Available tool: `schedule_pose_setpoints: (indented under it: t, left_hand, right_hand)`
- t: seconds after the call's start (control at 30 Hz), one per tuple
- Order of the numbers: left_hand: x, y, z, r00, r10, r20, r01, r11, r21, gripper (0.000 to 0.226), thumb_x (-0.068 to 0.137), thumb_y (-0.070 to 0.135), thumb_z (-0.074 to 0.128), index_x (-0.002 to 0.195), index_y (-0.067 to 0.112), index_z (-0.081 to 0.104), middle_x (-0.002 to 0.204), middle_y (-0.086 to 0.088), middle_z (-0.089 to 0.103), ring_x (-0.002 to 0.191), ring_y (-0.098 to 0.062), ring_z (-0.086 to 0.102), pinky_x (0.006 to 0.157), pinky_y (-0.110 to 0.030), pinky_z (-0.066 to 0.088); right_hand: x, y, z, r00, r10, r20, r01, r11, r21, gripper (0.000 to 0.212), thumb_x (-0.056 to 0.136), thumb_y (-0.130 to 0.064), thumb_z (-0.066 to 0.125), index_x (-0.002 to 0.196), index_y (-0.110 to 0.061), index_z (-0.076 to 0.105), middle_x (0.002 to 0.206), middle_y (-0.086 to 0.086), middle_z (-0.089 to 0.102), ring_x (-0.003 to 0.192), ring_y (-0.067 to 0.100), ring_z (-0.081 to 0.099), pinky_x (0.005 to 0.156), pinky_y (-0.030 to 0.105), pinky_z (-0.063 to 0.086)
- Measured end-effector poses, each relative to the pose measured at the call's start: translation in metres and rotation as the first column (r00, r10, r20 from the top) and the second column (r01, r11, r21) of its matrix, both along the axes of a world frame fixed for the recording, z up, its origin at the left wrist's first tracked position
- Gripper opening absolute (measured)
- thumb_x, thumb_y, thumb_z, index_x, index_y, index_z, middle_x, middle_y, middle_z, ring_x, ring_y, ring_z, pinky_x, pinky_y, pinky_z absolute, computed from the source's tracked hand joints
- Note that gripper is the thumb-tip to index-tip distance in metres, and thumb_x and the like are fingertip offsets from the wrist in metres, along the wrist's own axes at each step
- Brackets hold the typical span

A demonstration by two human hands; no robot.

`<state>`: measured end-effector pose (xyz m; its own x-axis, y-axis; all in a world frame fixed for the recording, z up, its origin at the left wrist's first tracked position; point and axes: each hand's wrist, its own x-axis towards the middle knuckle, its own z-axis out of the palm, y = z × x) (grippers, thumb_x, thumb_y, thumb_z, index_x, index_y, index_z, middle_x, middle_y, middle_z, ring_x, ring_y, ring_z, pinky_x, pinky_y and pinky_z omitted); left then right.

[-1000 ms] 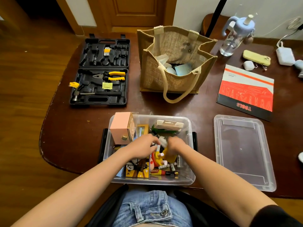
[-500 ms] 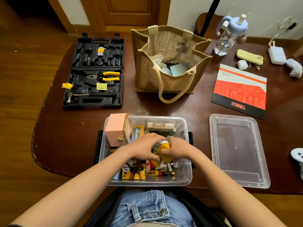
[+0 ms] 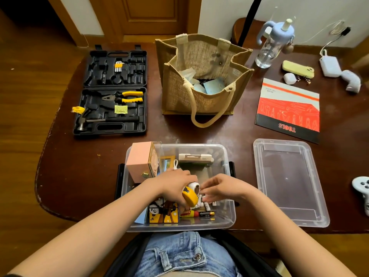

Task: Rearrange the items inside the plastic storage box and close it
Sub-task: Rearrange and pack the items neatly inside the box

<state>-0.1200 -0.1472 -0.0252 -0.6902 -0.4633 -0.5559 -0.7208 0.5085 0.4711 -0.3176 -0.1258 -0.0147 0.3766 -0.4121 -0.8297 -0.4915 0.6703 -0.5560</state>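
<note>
Since half a second ago your right hand [image 3: 223, 189] has let go of the yellow-and-white toy [image 3: 191, 193]; its fingers now hang loosely spread just right of it. Your left hand [image 3: 175, 183] curls its grip round the toy, above the clear storage box [image 3: 229, 216] on the table [image 3: 79, 156]. Inside: pink box [image 3: 139, 159], cartoon cube [image 3: 163, 213], batteries [image 3: 206, 213], glue tube [image 3: 188, 213]. Lid [image 3: 289, 182] lies apart, right.

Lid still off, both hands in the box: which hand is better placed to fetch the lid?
Probably the right hand: the clear lid lies on the table just to its right, and it looks free. The left hand holds a yellow-and-white item in its grip.
</note>
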Motion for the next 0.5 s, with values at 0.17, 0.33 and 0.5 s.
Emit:
schedule_pose_setpoints:
  t: [0.17, 0.33, 0.5]
  left_hand:
    - [0.003, 0.001, 0.000, 0.999, -0.038, 0.027, 0.038, 0.999, 0.016, 0.071, 0.069, 0.053, 0.075, 0.126, 0.028, 0.042, 0.119, 0.001, 0.050, 0.113, -0.018, 0.045, 0.103, -0.037, 0.028]
    - [0.005, 0.001, -0.001, 0.999, -0.041, 0.013, 0.040, 0.998, 0.044, 0.068, 0.070, 0.051, 0.076, 0.125, 0.028, 0.042, 0.119, 0.002, 0.053, 0.114, -0.018, 0.045, 0.106, -0.040, 0.024]
    - [0.007, 0.001, -0.005, 0.999, -0.003, -0.040, 0.005, 0.999, 0.053, 0.068, 0.069, 0.048, 0.077, 0.125, 0.028, 0.043, 0.124, 0.002, 0.048, 0.118, -0.018, 0.044, 0.109, -0.040, 0.021]
  right_hand:
    - [0.030, -0.006, -0.011, 0.511, 0.363, -0.779, -0.754, 0.624, -0.204, 0.018, 0.088, 0.002, 0.048, 0.101, 0.001, 0.060, 0.108, 0.017, 0.064, 0.097, 0.031, 0.062, 0.071, 0.031, 0.046]
    - [0.044, -0.011, -0.042, 0.321, 0.438, -0.840, -0.831, 0.556, -0.027, 0.027, 0.090, -0.003, 0.047, 0.113, -0.004, 0.061, 0.118, 0.013, 0.061, 0.107, 0.028, 0.060, 0.079, 0.031, 0.050]
    - [0.047, -0.002, -0.063, 0.308, 0.502, -0.808, -0.811, 0.583, 0.054, 0.029, 0.091, -0.006, 0.049, 0.118, -0.007, 0.060, 0.122, 0.011, 0.060, 0.110, 0.026, 0.059, 0.084, 0.031, 0.050]
